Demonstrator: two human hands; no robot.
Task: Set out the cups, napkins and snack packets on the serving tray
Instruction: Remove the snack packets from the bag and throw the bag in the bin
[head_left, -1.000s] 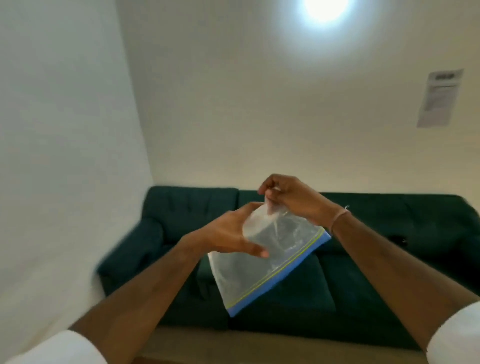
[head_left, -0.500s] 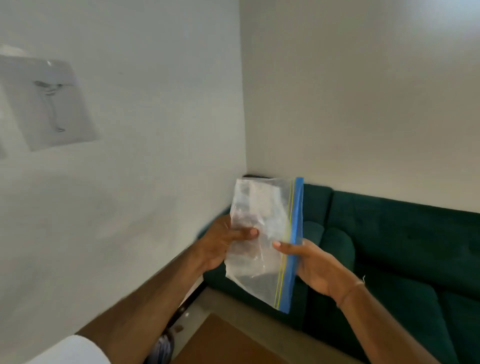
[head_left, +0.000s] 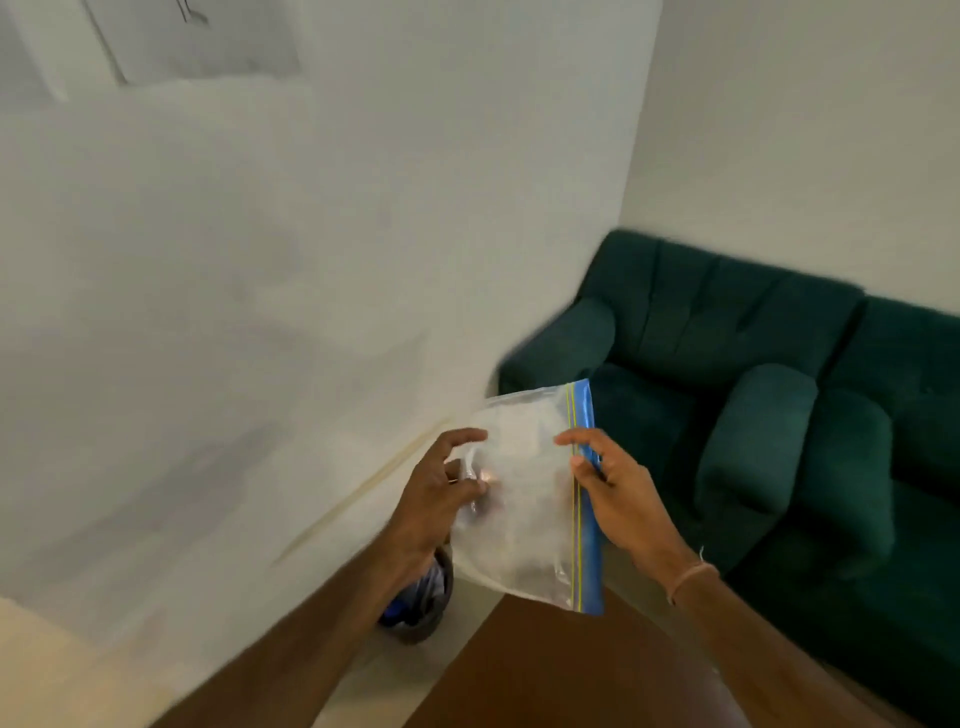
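Above table corner (head_left: 545, 670), in mid-air: left hand (head_left: 436, 499) pinches left side of clear zip bag (head_left: 524, 499), fingers closed on plastic. Right hand (head_left: 618, 493) clamps blue seal edge. Contents blurred, cannot tell. Bin (head_left: 421, 603) on floor below, sofa (head_left: 753, 395) at right. No tray, cups or napkins visible. Step judged: preparing packet bag. Next move: likely open seal, locate tray.

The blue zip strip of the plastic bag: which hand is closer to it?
Right. The right hand pinches the bag at the blue zip strip; the left hand holds the opposite, clear edge.
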